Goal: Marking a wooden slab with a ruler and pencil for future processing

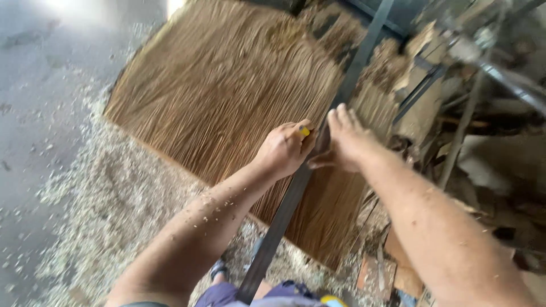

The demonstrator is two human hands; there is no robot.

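A large layer of thin brown sticks (227, 96) lies spread flat below me, crossed by a long dark metal bar (284, 210) running from bottom centre to top right. My left hand (284, 149) is closed around a small yellow-tipped object (305, 131), resting on the sticks just left of the bar. My right hand (346, 141) lies flat with fingers together, pressing on the bar and the sticks beside it. The frame is motion-blurred.
Pale wood shavings (96, 193) cover the grey concrete floor (34, 85) to the left and below. Wood offcuts and metal rods (483, 62) pile up at the right. My foot in a shoe (219, 268) shows near the bottom.
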